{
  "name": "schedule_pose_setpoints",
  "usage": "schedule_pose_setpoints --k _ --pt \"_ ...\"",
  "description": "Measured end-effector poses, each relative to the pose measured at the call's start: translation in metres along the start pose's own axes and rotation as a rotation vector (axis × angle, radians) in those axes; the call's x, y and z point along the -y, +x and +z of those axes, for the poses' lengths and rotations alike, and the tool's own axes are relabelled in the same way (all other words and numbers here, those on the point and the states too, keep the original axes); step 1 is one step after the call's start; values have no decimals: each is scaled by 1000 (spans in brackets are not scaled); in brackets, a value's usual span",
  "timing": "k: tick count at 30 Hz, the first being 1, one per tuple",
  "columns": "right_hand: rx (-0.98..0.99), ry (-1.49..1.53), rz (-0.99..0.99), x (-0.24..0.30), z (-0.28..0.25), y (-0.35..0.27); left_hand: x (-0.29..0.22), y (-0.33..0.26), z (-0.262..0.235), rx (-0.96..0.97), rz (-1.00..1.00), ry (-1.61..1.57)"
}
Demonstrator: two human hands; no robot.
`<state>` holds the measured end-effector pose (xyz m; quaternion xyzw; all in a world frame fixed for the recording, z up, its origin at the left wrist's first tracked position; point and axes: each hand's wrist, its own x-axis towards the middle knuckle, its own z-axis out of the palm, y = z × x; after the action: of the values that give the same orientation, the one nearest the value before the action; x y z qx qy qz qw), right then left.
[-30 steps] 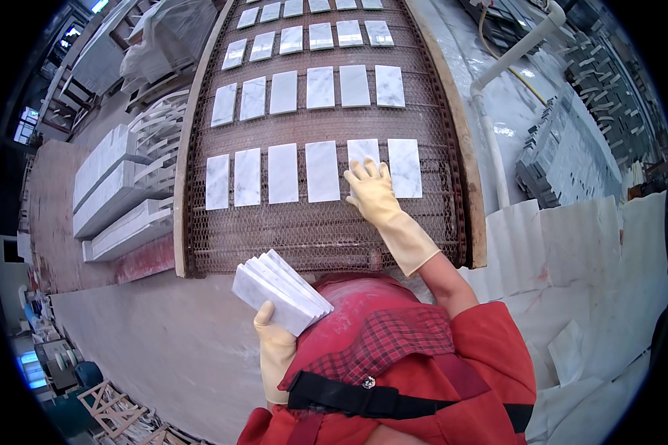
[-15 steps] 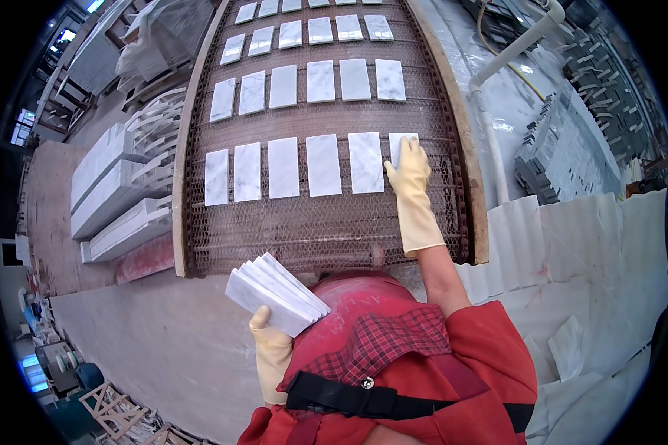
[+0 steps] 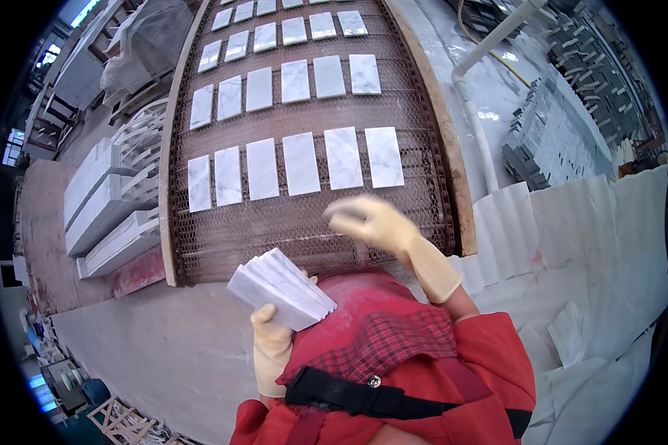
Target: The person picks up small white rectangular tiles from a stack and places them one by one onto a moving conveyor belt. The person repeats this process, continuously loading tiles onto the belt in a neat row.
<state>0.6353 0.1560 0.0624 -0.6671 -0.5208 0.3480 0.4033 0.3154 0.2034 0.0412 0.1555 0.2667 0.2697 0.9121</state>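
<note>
My left hand [image 3: 272,337], in a cream rubber glove, grips a fanned stack of white marble tiles [image 3: 278,285] with grey veins, held against my red apron. The thumb lies over the stack's near side, and fingertips show at its far edge. Over the near end of the mesh conveyor belt [image 3: 230,256] hovers my right hand [image 3: 367,222], gloved alike and slightly blurred. Its fingers are loosely bent, thumb apart, with nothing seen in them. Just beyond it lies the nearest row of tiles on the belt, whose rightmost tile [image 3: 384,157] stands closest to the hand.
More tile rows run up the belt between wooden side rails [image 3: 453,174]. Stacked white slabs [image 3: 104,193] stand to the left. A white pipe [image 3: 475,122] rises on the right, with grey tile stacks [image 3: 553,137] beyond and white sheeting [image 3: 571,230] nearer.
My right hand has let go of the rightmost tile in the near row and come back toward the stack. My left hand still holds the tiles. The view has shifted slightly.
</note>
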Motion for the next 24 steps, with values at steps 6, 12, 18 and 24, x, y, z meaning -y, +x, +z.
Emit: schedule_pose_setpoints --k 6,12,18,24 --pt "509 245 320 32 52 -42 30 -1 30 -91 -86 80" --pt "460 546 501 21 75 -66 52 -16 -15 -191 -144 87" --pt "328 607 565 32 105 -66 44 -21 -34 -226 -90 -17" --pt "162 721 545 14 167 -55 29 -42 -67 -253 33 -212"
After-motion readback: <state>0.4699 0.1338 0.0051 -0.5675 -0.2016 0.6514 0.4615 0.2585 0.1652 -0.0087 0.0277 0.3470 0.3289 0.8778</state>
